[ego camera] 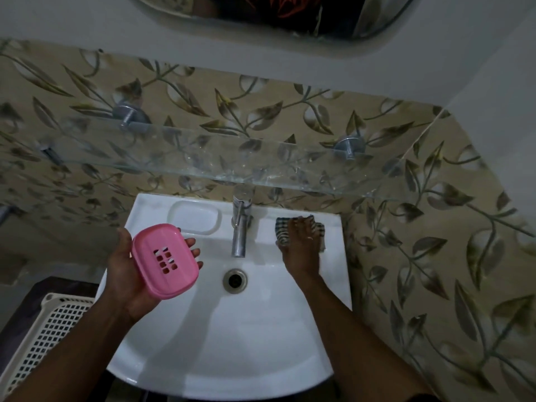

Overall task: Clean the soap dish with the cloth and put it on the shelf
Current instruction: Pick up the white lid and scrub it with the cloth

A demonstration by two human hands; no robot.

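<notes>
A pink plastic soap dish (165,261) with several drain holes lies in my left hand (127,282), held over the left side of the white sink (220,343). My right hand (300,246) rests palm down on a checked cloth (282,230) that lies on the sink's back right ledge; the fingers cover most of the cloth. A glass shelf (203,153) on two metal brackets runs along the leaf-patterned wall above the sink, with nothing standing on it.
A chrome tap (240,227) stands at the sink's back middle, above the drain (235,280). A moulded soap recess (193,217) sits left of the tap. A white perforated basket (49,335) stands at lower left. A mirror (275,15) hangs above.
</notes>
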